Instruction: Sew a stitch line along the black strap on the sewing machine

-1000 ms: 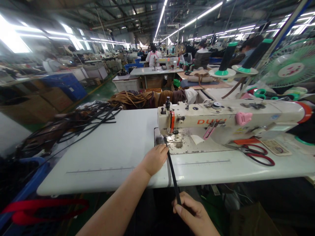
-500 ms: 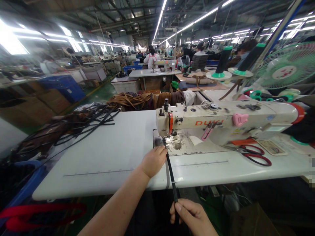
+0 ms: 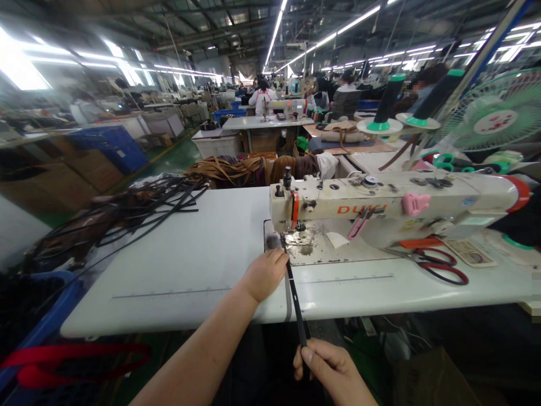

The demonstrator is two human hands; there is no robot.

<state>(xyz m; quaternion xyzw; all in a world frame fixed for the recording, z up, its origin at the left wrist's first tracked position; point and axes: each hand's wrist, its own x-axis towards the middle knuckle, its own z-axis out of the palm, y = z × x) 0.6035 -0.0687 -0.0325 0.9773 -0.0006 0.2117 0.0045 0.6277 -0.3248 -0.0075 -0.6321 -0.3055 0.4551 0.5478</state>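
Note:
A narrow black strap runs from the needle area of the white sewing machine down over the table's front edge. My left hand lies beside the presser foot, its fingers together on the strap and hiding part of it. Below the edge, my right hand pinches the strap between thumb and fingers, keeping it fairly straight. Small light marks show on the strap between the two hands. The strap's lower end is lost in the dark below.
Red-and-black scissors lie at the right of the white table. Several black straps hang over its left side, above a blue basket. Thread cones and a green fan stand behind. Other people work further back.
The strap has moved forward toward the needle; a light mark on it is now nearer my left hand. Both hands keep nearly the same places. The view has shifted slightly.

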